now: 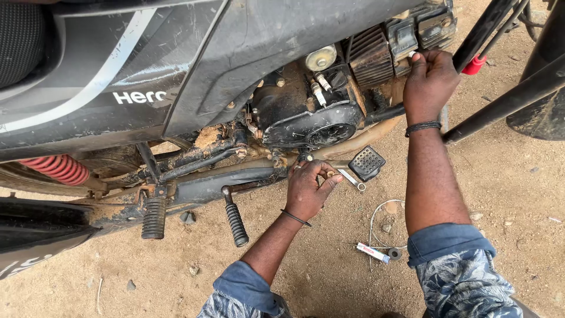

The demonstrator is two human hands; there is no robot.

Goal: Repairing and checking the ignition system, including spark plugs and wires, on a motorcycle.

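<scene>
A black motorcycle [194, 65] lies close in front of me, its dirty engine case [306, 121] facing up. My left hand [310, 189] is under the engine, near the brake pedal [366, 162], fingers curled around a small metal part; a spanner [352, 179] sticks out beside it. My right hand [428, 82] is up at the finned cylinder [372, 56], fingers closed against the engine's front edge, gripping it. Both wrists wear thin black bands.
A footpeg [154, 217] and the kick lever [235, 221] hang low at the left. A red rear spring [57, 168] shows far left. On the sandy ground lie a white wire [376, 215], a small white box [372, 252] and a washer [395, 254]. Dark frame tubes [500, 106] cross at the right.
</scene>
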